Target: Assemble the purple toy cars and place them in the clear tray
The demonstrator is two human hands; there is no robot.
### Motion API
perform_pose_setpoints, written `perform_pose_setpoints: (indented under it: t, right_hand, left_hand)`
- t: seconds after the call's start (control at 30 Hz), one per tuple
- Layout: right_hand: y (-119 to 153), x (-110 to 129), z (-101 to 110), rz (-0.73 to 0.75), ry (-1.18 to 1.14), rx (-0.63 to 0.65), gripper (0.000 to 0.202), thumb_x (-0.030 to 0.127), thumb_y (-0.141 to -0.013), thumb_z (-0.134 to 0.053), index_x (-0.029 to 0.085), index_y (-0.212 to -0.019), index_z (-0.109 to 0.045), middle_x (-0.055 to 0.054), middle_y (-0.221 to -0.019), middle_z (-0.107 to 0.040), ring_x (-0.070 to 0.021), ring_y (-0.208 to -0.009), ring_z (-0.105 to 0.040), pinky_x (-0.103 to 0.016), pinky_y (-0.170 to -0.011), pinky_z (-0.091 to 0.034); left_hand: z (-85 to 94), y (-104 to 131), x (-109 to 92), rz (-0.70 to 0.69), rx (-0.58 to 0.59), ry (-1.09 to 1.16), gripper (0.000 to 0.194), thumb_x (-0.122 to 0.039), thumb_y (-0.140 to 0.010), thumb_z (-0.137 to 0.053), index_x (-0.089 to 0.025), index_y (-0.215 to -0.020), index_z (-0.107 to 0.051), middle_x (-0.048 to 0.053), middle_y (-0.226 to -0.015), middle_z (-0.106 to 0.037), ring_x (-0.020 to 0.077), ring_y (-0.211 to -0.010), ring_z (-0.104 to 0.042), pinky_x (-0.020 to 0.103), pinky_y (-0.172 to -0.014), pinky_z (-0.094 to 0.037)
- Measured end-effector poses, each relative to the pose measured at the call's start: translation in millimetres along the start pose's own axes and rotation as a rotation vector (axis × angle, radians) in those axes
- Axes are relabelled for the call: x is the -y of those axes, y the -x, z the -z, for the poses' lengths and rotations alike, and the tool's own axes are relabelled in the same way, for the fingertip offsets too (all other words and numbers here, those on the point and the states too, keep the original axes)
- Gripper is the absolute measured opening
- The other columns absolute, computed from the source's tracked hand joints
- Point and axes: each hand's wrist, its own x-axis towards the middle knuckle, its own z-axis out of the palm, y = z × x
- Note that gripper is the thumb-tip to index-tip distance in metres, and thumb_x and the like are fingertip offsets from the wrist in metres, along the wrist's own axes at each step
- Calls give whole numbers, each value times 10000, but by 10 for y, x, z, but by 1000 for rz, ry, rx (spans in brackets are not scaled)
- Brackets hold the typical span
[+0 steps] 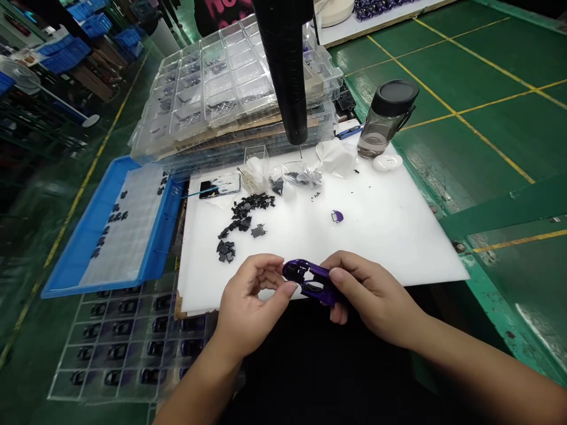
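A purple toy car body (319, 284) with cut-out openings is held above the front edge of the white work board (398, 248). My right hand (376, 295) grips its right end between thumb and fingers. At its left end, my left hand (254, 301) has thumb and fingertips closed around the tip of the shell. A small purple part (337, 216) lies on the board beyond my right hand. Farther left are piles of small black plastic pieces (243, 212) and one separate dark grey piece (258, 231).
A black powered screwdriver (292, 112) hangs over the board. Stacked clear compartment trays (177, 139) stand behind. A blue tray (153, 268) is at left, above a compartment tray of car bodies (84, 392). A drinking bottle (387, 115) stands at back right, near a white oval object (387, 162).
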Motion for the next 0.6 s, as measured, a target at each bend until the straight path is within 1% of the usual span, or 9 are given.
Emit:
perform_pose_setpoints:
  t: [0.07, 0.1, 0.2, 0.3, 0.37, 0.5, 0.6]
  right_hand:
    - [-9, -20, -17, -10, -30, -2, 448, 590, -953, -445, 155, -970, -553, -28, -599, -635, -149, -531, -625, -249, -543, -513]
    - [-14, -26, -26, -14, -39, 1, 450, 592, -951, -449, 154, -966, -552, -27, -593, -634, -147, -528, -623, -244, -539, -507]
    - [-31, -31, -44, -57, -109, 30, 461, 607, -946, -444, 155, -928, -537, -25, -605, -634, -142, -511, -622, -232, -510, -495]
    - [-46, -25, -45, -110, -172, 52, 473, 624, -931, -454, 157, -887, -516, -39, -675, -656, -140, -502, -629, -226, -477, -494]
    - [-49, -19, -40, -127, -173, 59, 477, 627, -928, -455, 156, -887, -516, -44, -699, -663, -140, -501, -635, -220, -465, -492]
    - [-51, -3, -43, -123, -159, 74, 465, 611, -939, -444, 157, -868, -511, -33, -684, -651, -135, -492, -633, -208, -450, -483]
    - [-57, 12, -54, -128, -156, 67, 468, 613, -941, -433, 161, -838, -498, -22, -658, -636, -133, -479, -627, -207, -437, -482]
  left_hand:
    - [-52, 3, 8, -22, -37, -22, 279, -232, -888, -731, -206, -1120, -578, 23, -940, -632, 149, -792, -611, 213, -721, -520]
    - [-76, 6, 12, -30, -60, -43, 267, -236, -891, -724, -202, -1113, -578, 21, -928, -628, 149, -785, -606, 216, -715, -514]
    - [-117, 9, 18, -46, -98, -128, 169, -244, -912, -690, -185, -1042, -602, 11, -844, -617, 145, -725, -584, 226, -669, -492]
    - [-103, -6, 2, -68, -99, -223, 125, -263, -919, -677, -179, -990, -618, 5, -778, -605, 147, -673, -561, 237, -617, -468]
    - [-81, -19, -23, -65, -89, -253, 115, -274, -919, -670, -178, -961, -624, -3, -723, -586, 149, -640, -549, 241, -584, -454]
    - [-68, -30, -80, -15, -85, -258, 123, -283, -907, -664, -166, -903, -627, -2, -667, -569, 154, -601, -541, 242, -534, -431]
    - [-76, -24, -89, -19, -101, -292, 124, -290, -900, -661, -173, -884, -625, -12, -641, -552, 149, -572, -525, 238, -517, -417]
